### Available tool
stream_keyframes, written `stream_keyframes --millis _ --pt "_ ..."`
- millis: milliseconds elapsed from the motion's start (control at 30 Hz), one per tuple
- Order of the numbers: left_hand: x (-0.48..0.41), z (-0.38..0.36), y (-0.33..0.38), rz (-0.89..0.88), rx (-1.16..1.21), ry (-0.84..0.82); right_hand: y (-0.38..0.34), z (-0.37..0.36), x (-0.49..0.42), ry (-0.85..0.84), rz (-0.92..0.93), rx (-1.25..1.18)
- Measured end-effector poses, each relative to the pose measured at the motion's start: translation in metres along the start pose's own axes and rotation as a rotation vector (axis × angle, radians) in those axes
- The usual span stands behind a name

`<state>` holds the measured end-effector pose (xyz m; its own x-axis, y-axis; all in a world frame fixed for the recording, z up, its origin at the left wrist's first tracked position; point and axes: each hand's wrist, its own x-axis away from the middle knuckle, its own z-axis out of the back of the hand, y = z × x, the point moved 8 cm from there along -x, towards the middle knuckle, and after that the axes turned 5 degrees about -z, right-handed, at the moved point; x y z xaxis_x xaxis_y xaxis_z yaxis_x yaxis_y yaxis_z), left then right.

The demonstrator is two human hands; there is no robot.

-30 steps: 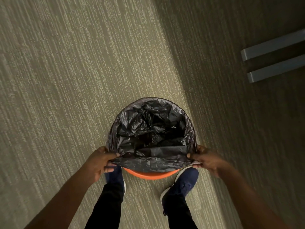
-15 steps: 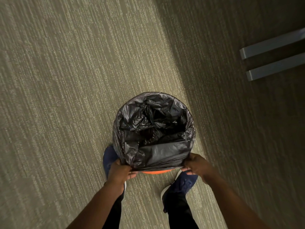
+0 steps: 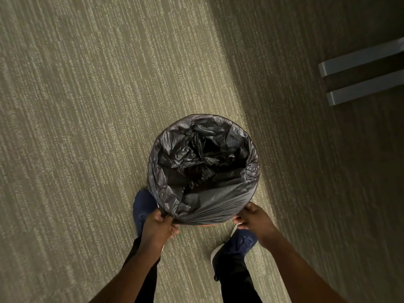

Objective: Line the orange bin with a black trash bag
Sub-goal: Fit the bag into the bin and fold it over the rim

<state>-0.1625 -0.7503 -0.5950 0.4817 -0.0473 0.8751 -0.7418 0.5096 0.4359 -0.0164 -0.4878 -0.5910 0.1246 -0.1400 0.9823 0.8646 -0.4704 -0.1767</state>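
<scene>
The black trash bag (image 3: pixel 209 202) sits in the round bin and folds over its whole rim, crumpled inside. Only a thin sliver of the orange bin (image 3: pixel 207 225) shows under the bag's near edge. My left hand (image 3: pixel 158 226) grips the bag's hem at the near left of the bin. At the near right, my right hand (image 3: pixel 253 218) pinches the same hem. Both hands sit low on the bin's outer wall.
The bin stands on striped beige carpet (image 3: pixel 87 127). My two blue shoes (image 3: pixel 143 206) (image 3: pixel 238 246) are just behind it. Two grey metal bars (image 3: pixel 360 71) lie on the floor at the far right, in shadow.
Both hands have pulled the bag's near edge down over the rim. The orange rim that showed a second ago is almost fully covered. My hands have come closer together and lower.
</scene>
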Motion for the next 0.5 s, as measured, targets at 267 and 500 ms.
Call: stream_keyframes --millis 267,500 --pt "0.028 -0.038 -0.028 0.192 0.118 -0.327 0.018 -0.015 0.004 -0.131 -0.087 0.059" --pt "0.006 -0.043 -0.023 0.093 -0.051 -0.229 0.008 -0.014 -0.005 0.013 -0.096 0.107"
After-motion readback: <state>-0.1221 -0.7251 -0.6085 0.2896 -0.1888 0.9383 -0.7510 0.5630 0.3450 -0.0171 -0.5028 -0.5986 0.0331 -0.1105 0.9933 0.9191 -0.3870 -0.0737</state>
